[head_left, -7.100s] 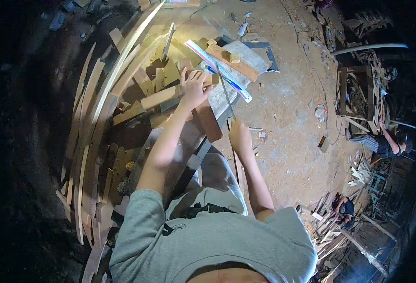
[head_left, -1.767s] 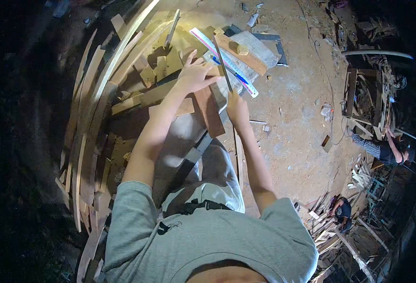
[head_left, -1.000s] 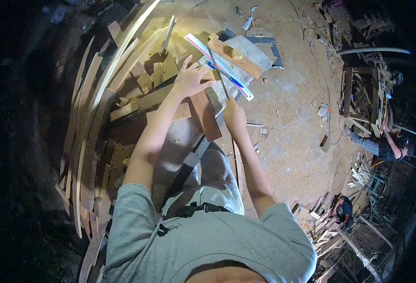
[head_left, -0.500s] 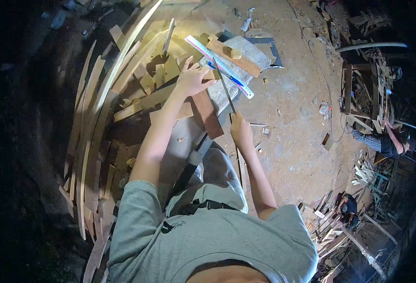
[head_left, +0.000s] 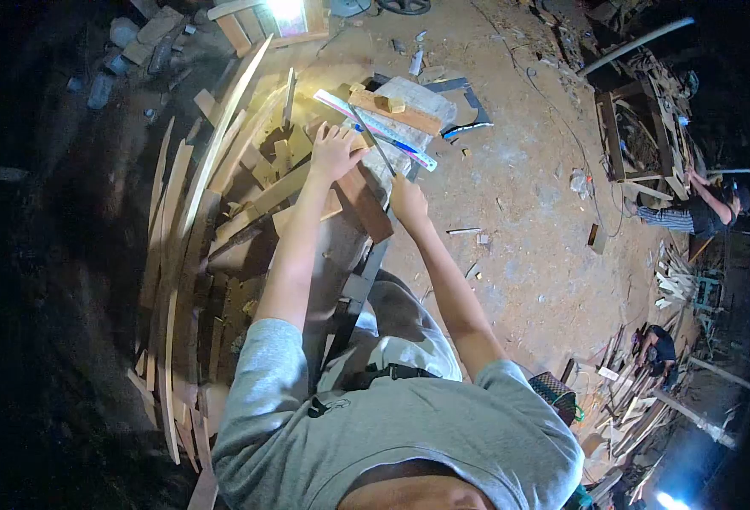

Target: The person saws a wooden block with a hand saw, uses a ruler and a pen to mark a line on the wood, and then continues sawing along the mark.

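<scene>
My left hand (head_left: 334, 153) grips a small wood block (head_left: 359, 144) at the near edge of the stone-like work surface, its fingers bent over the top. My right hand (head_left: 409, 201) is closed round the lower end of a long thin dark tool (head_left: 373, 140), whose blade slants up beside the block. Beyond it lie a white and pink ruler (head_left: 336, 104) and a blue pen (head_left: 398, 144). A reddish-brown board (head_left: 365, 204) slants between my hands. Farther off, a brown plank (head_left: 417, 116) bears a small pale block (head_left: 395, 104).
Long wooden strips (head_left: 189, 200) and offcuts are piled at the left. A bright lamp (head_left: 286, 7) shines at the top. Two other people work at the right, one by a wooden frame (head_left: 610, 140), one lower down near scrap wood. A woven basket (head_left: 553, 393) stands at lower right.
The view has shifted, bringing the lamp and basket into sight. My right hand and the tool have moved up and left, nearer my left hand, which still holds the block.
</scene>
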Motion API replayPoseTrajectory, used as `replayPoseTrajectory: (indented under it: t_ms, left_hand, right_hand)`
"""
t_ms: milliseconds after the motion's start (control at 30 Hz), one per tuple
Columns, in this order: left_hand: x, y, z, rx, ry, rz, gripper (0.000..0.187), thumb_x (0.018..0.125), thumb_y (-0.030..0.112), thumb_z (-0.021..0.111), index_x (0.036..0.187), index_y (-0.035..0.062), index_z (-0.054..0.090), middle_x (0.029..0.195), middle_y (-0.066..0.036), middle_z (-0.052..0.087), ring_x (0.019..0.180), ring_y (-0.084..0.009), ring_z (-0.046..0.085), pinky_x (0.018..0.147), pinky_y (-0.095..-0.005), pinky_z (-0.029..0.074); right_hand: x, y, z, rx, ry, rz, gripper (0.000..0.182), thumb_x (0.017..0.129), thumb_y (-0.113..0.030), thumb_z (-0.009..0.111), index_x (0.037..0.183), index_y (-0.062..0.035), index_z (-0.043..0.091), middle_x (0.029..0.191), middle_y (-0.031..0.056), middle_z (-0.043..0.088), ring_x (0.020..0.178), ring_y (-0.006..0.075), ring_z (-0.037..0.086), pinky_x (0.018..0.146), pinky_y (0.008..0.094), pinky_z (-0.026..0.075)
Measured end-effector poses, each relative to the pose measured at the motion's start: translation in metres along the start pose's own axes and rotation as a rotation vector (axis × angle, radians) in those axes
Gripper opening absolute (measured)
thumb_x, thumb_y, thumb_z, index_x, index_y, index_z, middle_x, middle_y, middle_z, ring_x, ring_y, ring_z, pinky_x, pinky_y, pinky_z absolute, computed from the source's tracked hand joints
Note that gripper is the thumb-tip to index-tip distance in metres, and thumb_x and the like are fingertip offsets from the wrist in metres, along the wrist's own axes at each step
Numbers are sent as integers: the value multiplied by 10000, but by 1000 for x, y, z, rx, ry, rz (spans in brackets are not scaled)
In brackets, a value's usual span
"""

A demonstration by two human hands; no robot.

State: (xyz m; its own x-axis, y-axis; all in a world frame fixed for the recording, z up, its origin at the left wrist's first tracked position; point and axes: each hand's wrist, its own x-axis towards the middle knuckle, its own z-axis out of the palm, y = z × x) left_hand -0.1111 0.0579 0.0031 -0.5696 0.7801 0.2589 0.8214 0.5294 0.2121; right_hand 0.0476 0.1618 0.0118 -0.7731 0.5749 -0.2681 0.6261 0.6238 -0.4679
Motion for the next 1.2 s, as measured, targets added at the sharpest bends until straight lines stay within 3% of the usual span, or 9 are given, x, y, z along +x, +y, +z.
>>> replayPoseTrajectory:
  t_ms: [300,333,433,500,733,833,967,1067,1200]
  left_hand:
    - [0,-1,-4,-64,28,24,461,770,465,535,989,60,567,1063,-112,542,1030,-249,483,1004,-446,226]
    - [-1,-2,0,-63,110,42,478,765,472,538,1007,62,565,1092,-105,531,1041,-241,482,1015,-444,207]
    - [1,-2,-3,-81,31,25,492,759,480,543,1024,66,565,1085,-93,539,1041,-235,483,1023,-441,191]
    - [0,-1,-4,-73,-44,-15,496,759,485,542,1032,71,566,1070,-86,550,1041,-227,486,1026,-439,185]
    - [3,-6,1,-91,13,-19,494,787,482,516,1007,42,562,916,-141,582,1003,-246,506,1016,-448,192]
    - [2,-5,-7,-84,-95,-24,518,774,513,505,1010,57,568,937,-144,588,1000,-233,515,1026,-439,175]
    - [3,-8,-2,-106,-68,-55,545,744,532,533,1004,54,569,900,-115,598,1008,-220,511,1027,-435,176]
    - [3,-10,2,-91,-4,-15,541,731,524,557,989,48,571,882,-101,602,998,-218,516,1027,-434,176]
    - [3,-8,-5,-117,-101,-4,535,722,513,573,971,40,574,878,-101,604,980,-221,524,1027,-438,176]
  right_hand:
    - [-5,8,-17,-8,-15,-60,216,867,-227,381,957,-68,495,803,251,595,789,422,581,686,516,454]
    - [-4,7,-18,1,-15,-68,216,867,-227,381,957,-68,495,803,251,595,789,422,581,686,516,454]
    - [-3,11,-17,-30,-76,-31,246,874,-272,381,957,-81,512,794,252,588,776,436,565,663,522,450]
    - [-5,11,-15,17,-59,-31,241,873,-267,382,943,-70,502,768,253,586,756,438,565,661,528,447]
    - [33,-14,-5,-60,-26,-129,194,830,-166,402,977,-76,491,778,253,592,725,416,586,639,509,467]
    - [-4,4,-18,10,-85,-26,249,876,-251,372,928,-52,513,804,262,583,770,440,562,660,521,442]
    - [-10,15,-9,80,-11,-29,251,873,-251,386,940,-50,521,794,267,580,782,441,557,661,526,437]
    - [18,14,0,9,30,-89,196,875,-229,389,952,-81,492,712,256,583,695,437,573,619,521,454]
    - [-9,18,0,53,56,-91,249,876,-243,394,918,-37,527,728,272,570,726,451,552,612,529,439]
